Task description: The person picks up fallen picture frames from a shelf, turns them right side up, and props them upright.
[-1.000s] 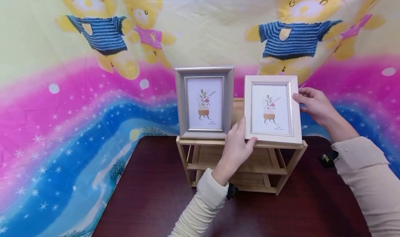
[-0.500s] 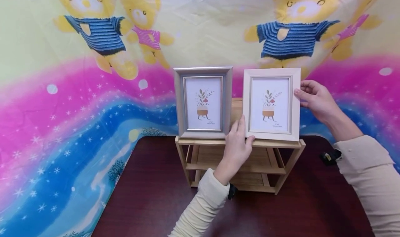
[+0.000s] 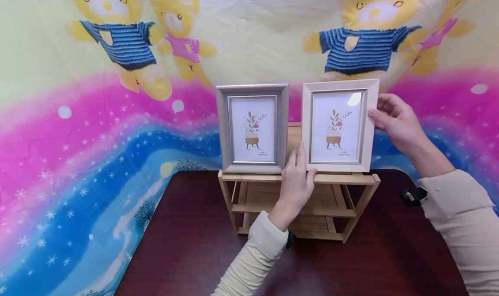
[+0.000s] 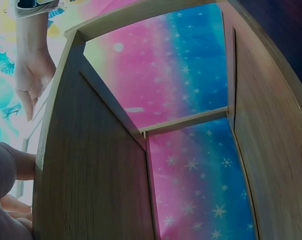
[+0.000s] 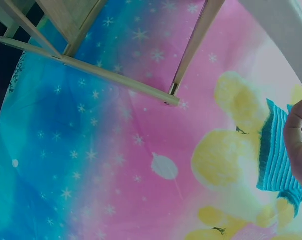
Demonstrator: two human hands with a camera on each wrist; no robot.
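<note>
A cream picture frame (image 3: 336,127) with a plant print stands on the right half of a wooden shelf rack's (image 3: 343,180) top, leaning slightly to the right. My left hand (image 3: 295,181) holds its lower left corner, thumb at the bottom edge and fingers along the side. Higher up, my right hand (image 3: 399,120) pinches the right edge, thumb in front and the other fingers partly hidden behind. Beside it on the left stands a silver-grey picture frame (image 3: 254,129) with the same print. In the right wrist view the cream frame's edge (image 5: 278,32) shows near my right fingers (image 5: 297,132).
The rack's lower shelves (image 3: 269,194) sit below the frames. It stands on a dark reddish-brown table (image 3: 187,244). Close behind hangs a colourful cloth (image 3: 249,36) printed with teddy bears and snowflakes.
The cream frame's top has risen and swung right, tilting it slightly, and its lower edge has lifted a little. My right hand has moved up with it; my left hand stays at the corner.
</note>
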